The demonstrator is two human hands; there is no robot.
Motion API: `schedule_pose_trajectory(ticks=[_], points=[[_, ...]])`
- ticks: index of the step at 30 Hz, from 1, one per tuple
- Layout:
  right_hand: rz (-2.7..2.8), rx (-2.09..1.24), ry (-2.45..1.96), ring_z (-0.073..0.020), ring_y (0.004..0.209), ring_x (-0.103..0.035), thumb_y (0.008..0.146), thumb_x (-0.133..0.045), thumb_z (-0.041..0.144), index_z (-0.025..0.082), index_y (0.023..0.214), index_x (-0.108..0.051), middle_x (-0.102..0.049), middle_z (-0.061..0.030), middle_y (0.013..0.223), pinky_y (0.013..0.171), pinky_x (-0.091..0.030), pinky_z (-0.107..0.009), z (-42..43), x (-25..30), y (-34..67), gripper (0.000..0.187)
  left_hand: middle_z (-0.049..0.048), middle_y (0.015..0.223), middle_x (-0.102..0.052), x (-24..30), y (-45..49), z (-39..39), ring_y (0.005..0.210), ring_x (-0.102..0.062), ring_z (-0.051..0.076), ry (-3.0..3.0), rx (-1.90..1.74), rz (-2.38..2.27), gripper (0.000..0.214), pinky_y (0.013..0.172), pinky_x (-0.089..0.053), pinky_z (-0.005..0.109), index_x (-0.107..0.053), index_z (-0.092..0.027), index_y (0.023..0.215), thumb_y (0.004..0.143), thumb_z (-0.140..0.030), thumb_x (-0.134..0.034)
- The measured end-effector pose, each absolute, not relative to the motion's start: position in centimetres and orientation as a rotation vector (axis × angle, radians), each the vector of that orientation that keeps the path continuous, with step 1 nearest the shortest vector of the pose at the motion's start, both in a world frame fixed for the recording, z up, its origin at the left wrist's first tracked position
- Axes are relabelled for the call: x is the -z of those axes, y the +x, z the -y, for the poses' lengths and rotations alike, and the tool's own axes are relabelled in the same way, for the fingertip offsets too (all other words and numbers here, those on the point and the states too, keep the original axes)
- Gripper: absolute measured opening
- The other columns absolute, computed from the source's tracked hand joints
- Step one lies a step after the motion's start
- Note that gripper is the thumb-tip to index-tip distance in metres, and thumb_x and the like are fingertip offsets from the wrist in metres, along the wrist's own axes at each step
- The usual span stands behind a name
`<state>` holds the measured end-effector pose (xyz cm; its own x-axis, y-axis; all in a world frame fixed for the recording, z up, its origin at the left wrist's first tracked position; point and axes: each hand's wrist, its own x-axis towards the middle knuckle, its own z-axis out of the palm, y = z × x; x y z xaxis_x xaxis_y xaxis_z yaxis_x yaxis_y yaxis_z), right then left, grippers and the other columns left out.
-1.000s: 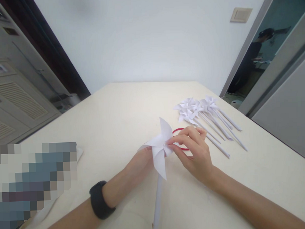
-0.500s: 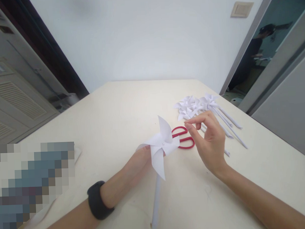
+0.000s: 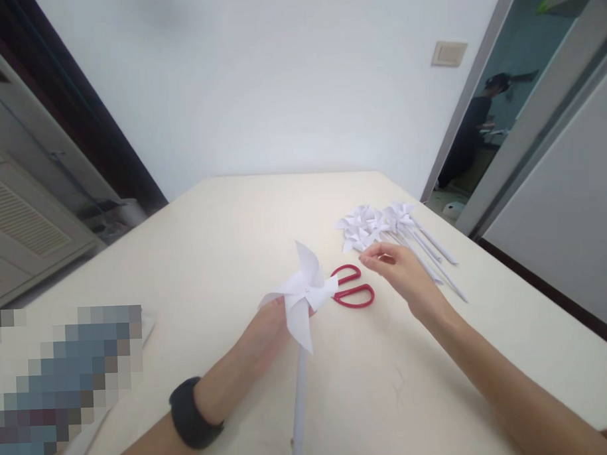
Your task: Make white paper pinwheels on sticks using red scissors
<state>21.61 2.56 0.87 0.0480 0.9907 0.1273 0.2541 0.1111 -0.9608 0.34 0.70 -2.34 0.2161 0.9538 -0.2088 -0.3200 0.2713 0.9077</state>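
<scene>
A white paper pinwheel (image 3: 299, 304) on a rolled paper stick faces me near the middle of the table. Behind its blades, my left hand (image 3: 273, 321) grips it; most of those fingers are hidden. The stick slants down to the bottom edge of the view. My right hand (image 3: 394, 267) hovers to the right with thumb and fingertips pinched together; whatever is between them, if anything, is too small to make out. Between the hands lie scissors with red handles (image 3: 354, 296), their blades hidden behind the pinwheel.
Several finished paper pinwheels (image 3: 366, 226) lie heaped at the table's back right, sticks pointing toward me. The white table (image 3: 233, 223) meets a wall at the back. A blurred-out item (image 3: 70, 375) is at the left. Through the doorway a person (image 3: 474, 128) is visible.
The view has shifted, so the table and pinwheels appear moved left. My right hand has turned palm-down, its fingertips still pinched. My left hand keeps its hold on the pinwheel.
</scene>
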Motion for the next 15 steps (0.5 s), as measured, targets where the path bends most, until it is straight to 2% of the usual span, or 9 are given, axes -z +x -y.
schedule_pose_trajectory(ticks=[3,6,8,12,15], points=[[1.553,-1.168,-1.298,-0.0131,0.059,-0.056,0.074,-0.063,0.032,0.017,0.073,-0.068,-0.068,-0.0043,0.08,0.055,-0.038,-0.027,0.2,-1.3,20.9,0.016,0.0006,0.07,-0.065,2.6,0.8,-1.5,0.07,-0.058,0.014,0.869,-1.07,-0.906,0.006,0.07,-0.047,0.024,-0.069,-0.016,0.069,0.07,-0.021,-0.071],[1.464,-1.67,-1.18,-0.0076,0.056,-0.058,0.08,-0.058,0.032,0.019,0.103,-0.063,-0.066,-0.0071,0.108,0.057,-0.036,-0.025,3.6,-0.6,19.9,0.027,0.0017,0.073,-0.067,2.9,1.4,-2.2,0.071,-0.059,0.014,0.887,-1.067,-0.877,0.007,0.069,-0.048,0.024,-0.07,-0.016,0.074,0.071,-0.022,-0.071],[1.314,-1.882,-1.038,-0.0061,0.056,-0.057,0.08,-0.06,0.029,0.02,0.113,-0.058,-0.065,-0.0083,0.111,0.056,-0.033,-0.023,5.3,0.0,19.5,0.033,0.002,0.078,-0.068,2.9,1.9,-2.5,0.075,-0.06,0.015,0.901,-1.063,-0.85,0.007,0.073,-0.048,0.024,-0.071,-0.017,0.077,0.072,-0.022,-0.07],[1.245,-1.924,-0.949,-0.0063,0.057,-0.058,0.076,-0.066,0.031,0.017,0.11,-0.058,-0.066,-0.0105,0.11,0.054,-0.029,-0.023,6.3,0.8,19.3,0.037,0.0018,0.078,-0.067,2.9,3.8,-3.4,0.075,-0.059,0.013,0.946,-1.057,-0.764,0.005,0.076,-0.048,0.024,-0.069,-0.015,0.075,0.073,-0.02,-0.07],[1.286,-1.821,-1.033,-0.0073,0.056,-0.057,0.076,-0.065,0.036,0.014,0.108,-0.057,-0.069,-0.012,0.102,0.052,-0.029,-0.022,5.8,0.9,20.1,0.04,0.0044,0.093,-0.065,3.1,6.2,-4.7,0.082,-0.061,0.015,0.986,-1.033,-0.71,0.017,0.076,-0.051,0.031,-0.064,-0.013,0.095,0.082,-0.024,-0.062]])
